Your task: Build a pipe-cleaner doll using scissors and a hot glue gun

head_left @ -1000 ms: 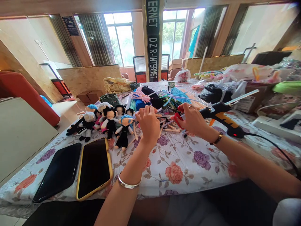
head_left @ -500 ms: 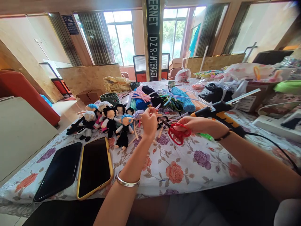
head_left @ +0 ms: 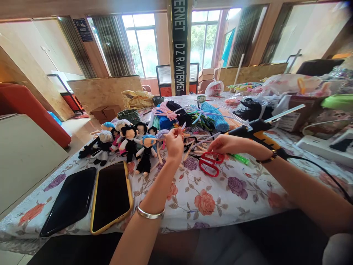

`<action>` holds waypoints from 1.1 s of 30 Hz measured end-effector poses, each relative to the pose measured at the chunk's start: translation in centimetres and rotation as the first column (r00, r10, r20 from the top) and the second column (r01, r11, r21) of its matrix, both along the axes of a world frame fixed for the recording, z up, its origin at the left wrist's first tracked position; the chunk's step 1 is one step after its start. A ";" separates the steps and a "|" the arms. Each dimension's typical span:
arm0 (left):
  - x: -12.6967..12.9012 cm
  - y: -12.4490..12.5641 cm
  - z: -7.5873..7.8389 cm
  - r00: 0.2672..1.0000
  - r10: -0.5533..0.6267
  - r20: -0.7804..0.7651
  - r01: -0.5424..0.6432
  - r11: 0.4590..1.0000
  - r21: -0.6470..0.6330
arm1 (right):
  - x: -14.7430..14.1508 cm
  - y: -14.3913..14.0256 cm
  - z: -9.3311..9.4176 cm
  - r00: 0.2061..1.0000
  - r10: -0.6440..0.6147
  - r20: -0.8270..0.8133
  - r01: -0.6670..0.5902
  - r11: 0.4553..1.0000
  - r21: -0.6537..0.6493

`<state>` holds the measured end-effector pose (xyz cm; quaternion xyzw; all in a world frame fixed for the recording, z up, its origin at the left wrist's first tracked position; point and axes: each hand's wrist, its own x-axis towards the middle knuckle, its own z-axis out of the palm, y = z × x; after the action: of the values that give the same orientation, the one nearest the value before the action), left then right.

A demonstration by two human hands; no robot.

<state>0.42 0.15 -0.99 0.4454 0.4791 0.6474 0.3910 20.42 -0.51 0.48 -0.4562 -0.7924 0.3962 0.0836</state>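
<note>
Scissors (head_left: 209, 162) with red handles lie on the floral tablecloth (head_left: 239, 213), just under the fingertips of the right hand (head_left: 227, 144); blades point leftward and are partly lost among pale stems, so whether they are parted cannot be told. Right hand: palm down, fingers bent and bunched, tips at the upper handle loop; cannot tell whether they pinch the loop or only rest by it. Left hand (head_left: 174, 144): raised over the near edge of the stem pile, thumb and fingers together, clamped on a small lilac piece (head_left: 184, 126) whose tip stands up past the fingertips. Lilac stem (head_left: 205, 139) runs slantwise between the two hands. Green item (head_left: 242, 158), translucent, lies just beside the right wrist. Glue gun (head_left: 264, 139), black and yellow, sits behind the right forearm, glue stick (head_left: 288, 112) projecting from its rear. Dolls (head_left: 129, 145) are grouped to the left of the left hand, the nearest one blue-haired and dressed in black. Two phones lie side by side in front of them: black phone (head_left: 70, 200) at left, yellow-cased phone (head_left: 111, 198) at right. Beyond the hands, bundles of coloured stems (head_left: 213, 114) are heaped; dark green basket (head_left: 129, 116) stands behind the dolls.
</note>
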 end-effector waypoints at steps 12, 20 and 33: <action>0.0 0.0 -0.2 1.000 -0.015 0.000 0.015 0.999 0.035 | -3.6 -4.1 0.0 0.861 -0.107 0.498 -0.143 0.888 0.437; -0.1 0.0 -0.2 1.000 0.001 -0.013 -0.001 0.999 0.042 | -2.6 -4.7 -0.5 0.859 -0.176 0.481 -0.156 0.804 0.574; -0.2 0.3 -0.2 0.999 0.035 -0.015 -0.034 0.999 0.037 | -1.7 -2.3 -0.3 0.955 -0.241 0.176 0.104 0.821 0.561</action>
<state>0.18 0.41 -1.21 0.4492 0.4778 0.6592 0.3679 18.70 -2.83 0.16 -0.5278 -0.8315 0.0869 0.1499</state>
